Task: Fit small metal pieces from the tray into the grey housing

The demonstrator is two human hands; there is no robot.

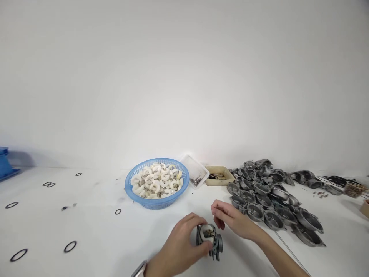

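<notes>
Behind L hand (180, 246) w/ carburetor (210, 239); blue basket (129, 190), white floats (157, 181).

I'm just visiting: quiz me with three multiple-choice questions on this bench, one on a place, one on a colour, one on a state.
1. Where is the pile of grey metal bowls?
A. right of the basket
B. inside the basket
C. left of the basket

2. What colour is the basket of white rings?
A. red
B. blue
C. green

3. How is the metal part held?
A. lying untouched
B. gripped by the left hand
C. hanging on the wall

Answers: 1 A, the bowls lie at the right. 2 B, its mesh wall is blue. 3 B, left fingers wrap it; the right hand is beside it.
</notes>
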